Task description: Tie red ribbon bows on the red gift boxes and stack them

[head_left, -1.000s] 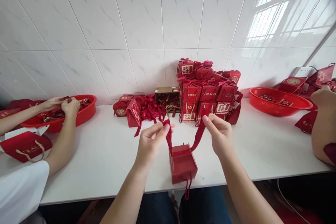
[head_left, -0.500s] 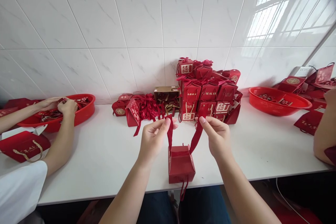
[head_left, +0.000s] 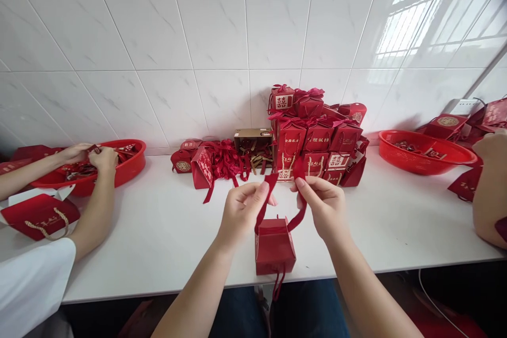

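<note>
Grip: left hand (head_left: 242,212) and right hand (head_left: 325,206) each pinching a raised length of ribbon (head_left: 298,218).
Ribbon handling: likely soft, perhaps slippery; pinch flat near ends.
Box (head_left: 275,247) handling: probably light, creasable card; hold by lower sides.
Box position: table's (head_left: 178,243) front edge, cord handle (head_left: 276,292) overhanging.
Box finish: dark red, matching ribbon.

beyond the fingers (head_left: 244,190) rises a marbled tile wall (head_left: 158,21). well right of them sits a red basket (head_left: 420,163), with a white power strip (head_left: 459,108) farther back. well left are a second red basket (head_left: 137,165), a rope-handled box (head_left: 29,216) and, near it, a co-worker's white sleeve (head_left: 39,274).
</note>
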The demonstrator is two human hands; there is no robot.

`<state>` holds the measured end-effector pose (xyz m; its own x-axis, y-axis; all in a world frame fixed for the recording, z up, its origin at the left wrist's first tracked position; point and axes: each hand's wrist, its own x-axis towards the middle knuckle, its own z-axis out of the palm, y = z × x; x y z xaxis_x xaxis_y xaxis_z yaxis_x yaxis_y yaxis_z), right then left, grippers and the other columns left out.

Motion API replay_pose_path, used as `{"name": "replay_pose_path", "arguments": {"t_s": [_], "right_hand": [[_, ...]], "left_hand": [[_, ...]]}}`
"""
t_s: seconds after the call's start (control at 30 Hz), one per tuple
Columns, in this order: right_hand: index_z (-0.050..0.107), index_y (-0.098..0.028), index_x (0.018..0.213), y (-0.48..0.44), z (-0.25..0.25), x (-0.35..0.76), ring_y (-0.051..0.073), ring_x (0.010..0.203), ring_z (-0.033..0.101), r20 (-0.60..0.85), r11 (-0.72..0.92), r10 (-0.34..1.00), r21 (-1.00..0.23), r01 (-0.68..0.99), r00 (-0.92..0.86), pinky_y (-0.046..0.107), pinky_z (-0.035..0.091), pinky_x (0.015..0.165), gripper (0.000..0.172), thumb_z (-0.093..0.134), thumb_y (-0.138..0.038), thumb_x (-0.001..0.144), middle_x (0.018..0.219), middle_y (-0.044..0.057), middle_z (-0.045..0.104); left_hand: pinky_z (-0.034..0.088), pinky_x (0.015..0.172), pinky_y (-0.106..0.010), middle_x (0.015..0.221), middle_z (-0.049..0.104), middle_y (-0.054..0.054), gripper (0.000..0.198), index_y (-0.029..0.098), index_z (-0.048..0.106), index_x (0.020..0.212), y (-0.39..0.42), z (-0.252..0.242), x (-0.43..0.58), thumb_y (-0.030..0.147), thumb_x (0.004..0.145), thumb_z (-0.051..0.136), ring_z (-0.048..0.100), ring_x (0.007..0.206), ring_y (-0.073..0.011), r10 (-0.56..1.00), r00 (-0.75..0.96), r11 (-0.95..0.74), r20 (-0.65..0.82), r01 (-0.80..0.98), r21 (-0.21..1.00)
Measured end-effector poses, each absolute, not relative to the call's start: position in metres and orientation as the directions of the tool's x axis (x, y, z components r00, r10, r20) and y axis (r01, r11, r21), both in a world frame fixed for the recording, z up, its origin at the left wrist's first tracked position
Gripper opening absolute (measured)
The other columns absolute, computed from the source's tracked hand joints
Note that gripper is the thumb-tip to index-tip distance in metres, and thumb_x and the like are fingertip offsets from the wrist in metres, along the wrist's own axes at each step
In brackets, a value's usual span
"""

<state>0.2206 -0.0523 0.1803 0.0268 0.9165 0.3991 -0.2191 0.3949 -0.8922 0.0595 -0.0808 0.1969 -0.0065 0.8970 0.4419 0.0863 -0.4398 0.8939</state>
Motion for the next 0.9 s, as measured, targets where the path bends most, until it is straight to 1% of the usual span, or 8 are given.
{"name": "replay_pose_path", "arguments": {"t_s": [0.07, 0.2, 0.3, 0.4, 0.5, 0.6, 0.73, 0.9], "right_hand": [[0.073, -0.02, 0.079, -0.054, 0.18, 0.22, 0.009, 0.044, 0.047, 0.394, 0.384, 0.918, -0.907, -0.169, -0.029, 0.024, 0.039, 0.043, 0.016, 0.072, -0.036, 0.074, 0.062, 0.0, 0.065], [0.073, -0.019, 0.07, -0.058, 0.177, 0.222, 0.013, 0.057, 0.054, 0.446, 0.426, 0.871, -0.895, -0.135, -0.208, 0.025, 0.043, 0.051, 0.018, 0.068, -0.035, 0.077, 0.063, 0.002, 0.064], [0.075, -0.021, 0.076, -0.059, 0.173, 0.222, 0.016, 0.065, 0.059, 0.471, 0.43, 0.831, -0.882, -0.194, -0.297, 0.027, 0.048, 0.058, 0.017, 0.067, -0.035, 0.078, 0.071, 0.003, 0.067], [0.076, -0.022, 0.083, -0.056, 0.165, 0.22, 0.016, 0.066, 0.06, 0.452, 0.401, 0.841, -0.889, -0.22, -0.296, 0.027, 0.049, 0.06, 0.019, 0.066, -0.038, 0.081, 0.072, 0.003, 0.067], [0.075, -0.021, 0.086, -0.05, 0.156, 0.219, 0.013, 0.057, 0.056, 0.411, 0.369, 0.866, -0.909, -0.193, -0.284, 0.024, 0.046, 0.052, 0.026, 0.06, -0.043, 0.086, 0.064, 0.001, 0.063], [0.074, -0.022, 0.091, -0.044, 0.148, 0.225, 0.014, 0.061, 0.059, 0.473, 0.459, 0.835, -0.881, -0.119, -0.281, 0.025, 0.049, 0.056, 0.026, 0.056, -0.041, 0.089, 0.072, 0.002, 0.066], [0.073, -0.026, 0.099, -0.039, 0.14, 0.238, 0.019, 0.08, 0.068, 0.659, 0.723, 0.633, -0.691, 0.007, -0.407, 0.032, 0.053, 0.072, 0.022, 0.052, -0.027, 0.092, 0.088, 0.006, 0.073], [0.067, -0.024, 0.113, -0.036, 0.135, 0.244, 0.021, 0.091, 0.068, 0.812, 0.941, 0.338, -0.275, 0.198, -0.475, 0.037, 0.054, 0.078, 0.029, 0.047, -0.014, 0.093, 0.1, 0.008, 0.074]], "left_hand": [[0.046, 0.066, -0.029, 0.06, 0.064, -0.003, 0.041, 0.02, 0.063, 0.057, -0.083, 0.198, 0.062, 0.044, 0.089, 0.054, 0.061, 0.063, -0.0174, 0.908, 0.07, -0.418, 0.412, 0.146, 0.897], [0.044, 0.059, -0.025, 0.056, 0.063, 0.0, 0.039, 0.02, 0.063, 0.054, -0.084, 0.195, 0.065, 0.04, 0.087, 0.057, 0.058, 0.057, -0.0145, 0.927, 0.107, -0.376, 0.36, 0.273, 0.886], [0.045, 0.061, -0.025, 0.057, 0.065, 0.0, 0.034, 0.02, 0.065, 0.055, -0.081, 0.191, 0.065, 0.037, 0.084, 0.061, 0.06, 0.059, -0.015, 0.93, 0.128, -0.367, 0.344, 0.31, 0.877], [0.047, 0.061, -0.026, 0.061, 0.068, -0.002, 0.032, 0.02, 0.069, 0.059, -0.08, 0.189, 0.062, 0.037, 0.084, 0.06, 0.062, 0.061, -0.0171, 0.938, 0.146, -0.345, 0.314, 0.306, 0.887], [0.047, 0.06, -0.027, 0.062, 0.069, -0.003, 0.031, 0.02, 0.072, 0.065, -0.079, 0.191, 0.056, 0.038, 0.086, 0.058, 0.062, 0.062, -0.0183, 0.93, 0.279, -0.317, 0.24, 0.277, 0.907], [0.046, 0.06, -0.027, 0.064, 0.068, -0.003, 0.024, 0.019, 0.073, 0.066, -0.077, 0.19, 0.048, 0.034, 0.082, 0.062, 0.06, 0.062, -0.0171, 0.905, 0.404, -0.236, 0.132, 0.221, 0.946], [0.041, 0.055, -0.025, 0.058, 0.06, -0.001, 0.031, 0.018, 0.066, 0.058, -0.07, 0.178, 0.042, 0.037, 0.082, 0.062, 0.053, 0.054, -0.0125, 0.929, 0.37, -0.047, 0.029, 0.041, 0.998], [0.042, 0.056, -0.025, 0.053, 0.058, -0.001, 0.046, 0.016, 0.063, 0.053, -0.066, 0.168, 0.04, 0.046, 0.086, 0.055, 0.052, 0.052, -0.0117, 0.949, 0.309, 0.08, -0.055, -0.066, 0.995]]}}
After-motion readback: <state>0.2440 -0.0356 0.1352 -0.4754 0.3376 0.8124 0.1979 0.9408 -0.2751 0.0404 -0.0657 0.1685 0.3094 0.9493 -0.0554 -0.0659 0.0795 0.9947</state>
